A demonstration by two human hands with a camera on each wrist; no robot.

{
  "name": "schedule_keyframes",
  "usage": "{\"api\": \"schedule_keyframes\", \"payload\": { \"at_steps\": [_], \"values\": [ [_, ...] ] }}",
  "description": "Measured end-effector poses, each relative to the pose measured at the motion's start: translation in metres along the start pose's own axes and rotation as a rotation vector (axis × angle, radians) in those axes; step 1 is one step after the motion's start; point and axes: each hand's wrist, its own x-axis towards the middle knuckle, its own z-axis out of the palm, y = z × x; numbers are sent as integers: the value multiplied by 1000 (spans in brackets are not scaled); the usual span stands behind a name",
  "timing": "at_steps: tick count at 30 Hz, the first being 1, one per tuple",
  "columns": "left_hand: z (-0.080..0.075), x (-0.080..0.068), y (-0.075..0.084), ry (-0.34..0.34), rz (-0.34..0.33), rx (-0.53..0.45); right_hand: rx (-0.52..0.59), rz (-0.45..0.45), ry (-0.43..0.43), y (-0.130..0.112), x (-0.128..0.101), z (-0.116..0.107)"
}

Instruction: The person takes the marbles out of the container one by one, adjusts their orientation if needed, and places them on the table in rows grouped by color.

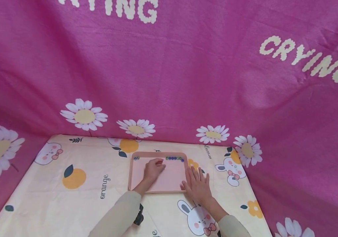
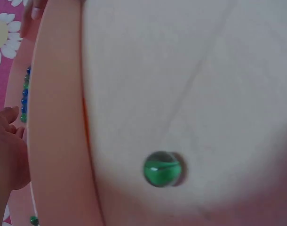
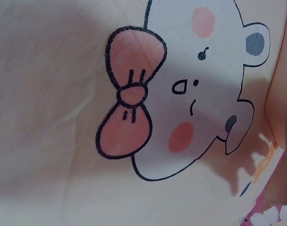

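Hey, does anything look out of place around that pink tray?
Yes: the left wrist view shows one green marble on the cloth outside the tray, odd because the other visible marbles line its far side inside.

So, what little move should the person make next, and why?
Probably the left hand should fetch the loose green marble: it seems to lie on the cloth outside the tray, while the other marbles sit in two groups along the far side, space showing between.
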Motion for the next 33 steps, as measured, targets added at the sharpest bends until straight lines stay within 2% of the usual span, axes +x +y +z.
{"api": "schedule_keyframes", "payload": {
  "at_steps": [9, 16, 23, 28, 33],
  "values": [
    [9, 8, 4, 43, -23, 77, 21, 21, -9, 1, -2, -1],
    [12, 16, 7, 79, -35, 79, 23, 48, -53, -2, 1, -3],
    [12, 19, 6, 139, 32, 106, 85, 65, -50, -6, 4, -7],
    [17, 22, 4, 159, 46, 120, 56, 86, -94, -6, 4, -8],
    [25, 26, 3, 176, 34, 134, 52, 83, -99, -5, 3, -9]
  ]
}}
